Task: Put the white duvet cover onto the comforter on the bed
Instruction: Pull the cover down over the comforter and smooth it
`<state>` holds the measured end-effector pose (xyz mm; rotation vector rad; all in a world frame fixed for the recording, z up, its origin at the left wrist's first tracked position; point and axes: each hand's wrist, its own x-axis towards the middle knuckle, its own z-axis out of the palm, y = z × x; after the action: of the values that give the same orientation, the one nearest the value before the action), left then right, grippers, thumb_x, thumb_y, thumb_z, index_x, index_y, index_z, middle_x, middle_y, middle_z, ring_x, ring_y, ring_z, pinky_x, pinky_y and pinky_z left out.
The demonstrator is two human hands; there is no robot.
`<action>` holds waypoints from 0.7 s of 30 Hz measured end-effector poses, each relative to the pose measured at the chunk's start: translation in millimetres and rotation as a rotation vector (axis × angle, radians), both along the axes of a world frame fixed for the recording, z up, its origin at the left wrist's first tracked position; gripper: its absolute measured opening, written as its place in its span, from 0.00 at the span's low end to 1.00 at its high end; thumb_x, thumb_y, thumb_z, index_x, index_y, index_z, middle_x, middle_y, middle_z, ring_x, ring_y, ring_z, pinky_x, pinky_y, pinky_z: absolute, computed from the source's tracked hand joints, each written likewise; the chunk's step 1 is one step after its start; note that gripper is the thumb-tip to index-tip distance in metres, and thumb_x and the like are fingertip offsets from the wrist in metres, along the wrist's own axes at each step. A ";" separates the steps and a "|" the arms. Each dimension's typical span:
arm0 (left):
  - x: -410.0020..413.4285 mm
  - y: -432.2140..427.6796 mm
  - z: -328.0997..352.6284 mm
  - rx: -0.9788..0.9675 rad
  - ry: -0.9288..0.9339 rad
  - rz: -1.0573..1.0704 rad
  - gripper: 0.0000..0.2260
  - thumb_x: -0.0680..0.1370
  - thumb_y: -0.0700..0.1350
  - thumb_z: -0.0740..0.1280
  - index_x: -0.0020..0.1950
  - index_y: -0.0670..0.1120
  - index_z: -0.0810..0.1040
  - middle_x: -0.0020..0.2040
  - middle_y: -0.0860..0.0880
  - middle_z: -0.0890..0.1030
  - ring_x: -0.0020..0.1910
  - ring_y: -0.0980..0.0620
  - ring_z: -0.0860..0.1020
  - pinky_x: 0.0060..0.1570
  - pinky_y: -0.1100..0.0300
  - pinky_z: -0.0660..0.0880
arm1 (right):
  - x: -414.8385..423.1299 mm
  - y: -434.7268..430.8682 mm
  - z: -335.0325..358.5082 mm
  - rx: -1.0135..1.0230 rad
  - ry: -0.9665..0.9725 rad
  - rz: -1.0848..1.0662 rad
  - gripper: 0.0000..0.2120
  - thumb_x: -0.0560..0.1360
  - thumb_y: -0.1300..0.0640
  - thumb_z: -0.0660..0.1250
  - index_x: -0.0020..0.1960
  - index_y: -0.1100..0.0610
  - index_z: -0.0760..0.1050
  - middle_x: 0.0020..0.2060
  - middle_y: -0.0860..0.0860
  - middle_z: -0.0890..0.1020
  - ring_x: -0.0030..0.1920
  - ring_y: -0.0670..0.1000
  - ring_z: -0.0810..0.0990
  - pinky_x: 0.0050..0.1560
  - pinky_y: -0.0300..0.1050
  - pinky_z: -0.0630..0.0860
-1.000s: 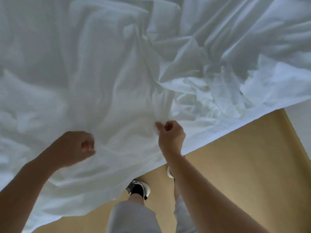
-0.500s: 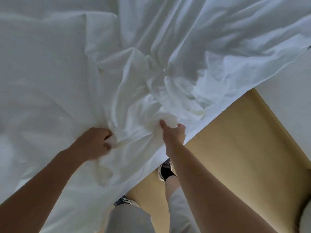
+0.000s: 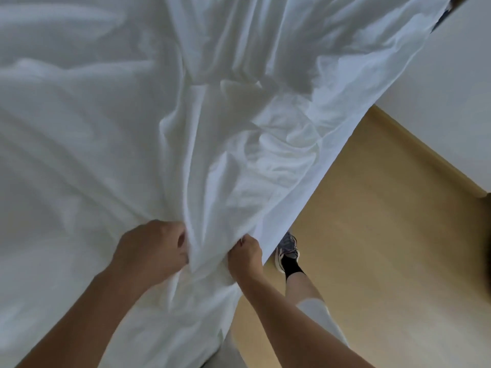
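Nearest the camera, two bare forearms came in from the lower edge, the left from seven o'clock and the right from five o'clock. They met just below the middle of the view, toward six o'clock. There the left hand (image 3: 151,251) was knuckles-up with its fingers curled into a fold of the white duvet cover (image 3: 119,134). The right hand (image 3: 245,254) was a tight fist clamped on the cover's hem. The two hands were close together but not touching. A bunched ridge of cloth stood up between them, and more of it sagged below the wrists toward six o'clock.

Just beyond the right hand, at about four o'clock from it, a grey-and-white shoe (image 3: 288,249) with a black sock (image 3: 291,269) stood on the tan floor (image 3: 385,248). The bare leg above it ran into a light grey garment (image 3: 317,312). The floor filled the view from three to five o'clock.

Farther out, the cover spread from the hands across everything from seven round to one o'clock. It was creased, with long folds fanning away from the grip toward twelve o'clock and a crumpled patch near the centre. Its free edge ran in a straight diagonal from the right hand up toward one o'clock, hanging above the floor. I could not tell the comforter apart from the cover, and the bed under the cloth was hidden.

Farthest off, at two o'clock, a pale wall (image 3: 438,81) met the floor along a slanting line
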<state>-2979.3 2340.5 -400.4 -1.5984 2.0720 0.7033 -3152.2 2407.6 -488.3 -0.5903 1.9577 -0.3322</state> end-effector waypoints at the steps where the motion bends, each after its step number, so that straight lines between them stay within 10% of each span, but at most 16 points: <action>1: -8.0 -6.6 -2.2 -0.136 0.110 0.006 0.14 0.70 0.62 0.70 0.46 0.54 0.76 0.44 0.55 0.76 0.44 0.50 0.78 0.41 0.57 0.72 | 6.9 1.3 1.5 -0.039 0.026 -0.011 0.12 0.79 0.60 0.57 0.37 0.57 0.69 0.33 0.50 0.76 0.34 0.50 0.73 0.26 0.34 0.65; 7: -29.0 -17.5 -65.2 -0.074 0.000 -0.065 0.36 0.72 0.60 0.73 0.75 0.53 0.62 0.67 0.44 0.74 0.65 0.41 0.75 0.62 0.48 0.73 | -6.4 6.5 -13.2 -0.210 0.384 -0.371 0.18 0.84 0.48 0.53 0.64 0.50 0.78 0.64 0.50 0.75 0.65 0.57 0.71 0.64 0.56 0.66; 12: 0.7 -20.8 -98.4 -0.050 0.454 0.219 0.17 0.78 0.46 0.72 0.66 0.49 0.74 0.59 0.46 0.82 0.58 0.42 0.80 0.52 0.54 0.74 | -23.6 11.4 -35.8 -0.031 -0.011 -0.564 0.22 0.80 0.33 0.54 0.56 0.49 0.75 0.44 0.45 0.78 0.45 0.50 0.78 0.38 0.45 0.71; 17: 23.4 -31.0 -89.9 -0.066 0.663 0.383 0.15 0.79 0.42 0.70 0.58 0.61 0.76 0.46 0.61 0.81 0.41 0.60 0.79 0.41 0.62 0.73 | -30.9 38.1 -34.7 -0.021 -0.574 -0.935 0.36 0.71 0.20 0.52 0.42 0.47 0.86 0.46 0.51 0.88 0.46 0.57 0.88 0.49 0.55 0.83; 19: 24.6 -38.7 -85.2 -0.130 0.667 0.424 0.14 0.78 0.41 0.70 0.57 0.60 0.77 0.47 0.56 0.82 0.41 0.54 0.80 0.43 0.58 0.74 | -28.3 62.7 -34.2 0.012 -0.625 -0.946 0.29 0.77 0.29 0.57 0.36 0.48 0.84 0.38 0.49 0.87 0.37 0.53 0.87 0.38 0.48 0.82; 21: 24.6 -46.7 -80.0 -0.230 0.636 0.447 0.12 0.78 0.42 0.69 0.59 0.54 0.78 0.49 0.49 0.83 0.42 0.48 0.80 0.45 0.56 0.74 | -21.4 99.6 -43.3 0.079 -0.280 -0.620 0.24 0.82 0.40 0.60 0.39 0.57 0.79 0.31 0.52 0.77 0.32 0.52 0.76 0.32 0.40 0.70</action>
<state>-2954.7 2293.7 -480.4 -2.2259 2.2891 1.3078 -3173.6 2507.2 -531.7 0.1291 1.8285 -0.6772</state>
